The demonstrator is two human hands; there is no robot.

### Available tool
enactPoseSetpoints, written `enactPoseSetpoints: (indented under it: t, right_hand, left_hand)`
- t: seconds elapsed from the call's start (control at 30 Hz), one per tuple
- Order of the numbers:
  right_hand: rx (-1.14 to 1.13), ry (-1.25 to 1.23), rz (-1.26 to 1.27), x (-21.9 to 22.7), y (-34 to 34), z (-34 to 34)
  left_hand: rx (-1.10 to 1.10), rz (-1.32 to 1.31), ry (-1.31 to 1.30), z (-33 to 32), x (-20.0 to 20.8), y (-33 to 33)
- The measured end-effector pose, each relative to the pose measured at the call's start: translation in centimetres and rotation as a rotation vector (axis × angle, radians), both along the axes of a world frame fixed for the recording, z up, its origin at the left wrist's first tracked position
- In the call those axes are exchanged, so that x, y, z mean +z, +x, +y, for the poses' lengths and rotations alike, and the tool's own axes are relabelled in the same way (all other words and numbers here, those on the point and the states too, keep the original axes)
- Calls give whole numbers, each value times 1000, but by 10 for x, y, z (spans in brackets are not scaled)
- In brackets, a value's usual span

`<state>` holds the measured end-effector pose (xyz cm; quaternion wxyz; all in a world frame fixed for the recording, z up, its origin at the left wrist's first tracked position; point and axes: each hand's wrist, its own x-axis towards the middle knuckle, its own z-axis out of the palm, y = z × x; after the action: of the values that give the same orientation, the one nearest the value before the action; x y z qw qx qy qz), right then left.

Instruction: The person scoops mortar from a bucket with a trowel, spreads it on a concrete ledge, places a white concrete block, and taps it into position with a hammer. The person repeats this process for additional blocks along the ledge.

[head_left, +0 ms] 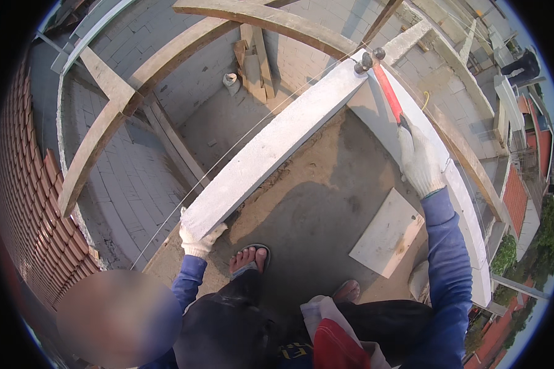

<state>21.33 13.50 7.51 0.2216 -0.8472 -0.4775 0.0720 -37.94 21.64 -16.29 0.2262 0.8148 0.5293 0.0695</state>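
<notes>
My right hand, in a white knit glove, is closed round the dark grip of a red-handled hammer. The hammer's dark head with rounded ends rests at or just above the far corner of the white wall. There a long pale block course meets another white wall top on the right. My left hand, gloved too, grips the near end of the long course, its fingers round the end and side. A thin string line runs along the course's left side.
A light board lies on the grey floor by my sandalled feet. Curving wooden beams cross beyond the wall. Planks and a white bucket stand in the lower room. Red roof tiles slope at the left.
</notes>
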Motion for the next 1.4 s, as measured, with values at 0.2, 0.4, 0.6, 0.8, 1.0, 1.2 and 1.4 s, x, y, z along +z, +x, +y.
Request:
enactPoseSetpoints:
  t: [0.2,0.4,0.6,0.8,1.0,1.2,1.4]
  right_hand:
    - [51,14,-421,-42,53,-1]
    - [397,-96,-892,-50,22,6]
    - [296,-101,-481,-31,23,-3]
    - [212,-113,-222,-21,-32,-13]
    - [317,-191,129,35,-131,-45]
    - [736,-288,54,11,-211,-26]
    - [839,-207,-49,0,-238,-16]
  left_hand:
    - [41,-81,-28,1,-17,10]
    - [-31,-101,-19,1,-27,-29]
    - [-31,14,29,4,17,14]
    - [-128,82,152,6,-7,9]
    - [-65,-202,-135,13,-15,25]
    - [-75,-433,-89,9,-56,-16]
    - [-95,-141,80,12,-32,4]
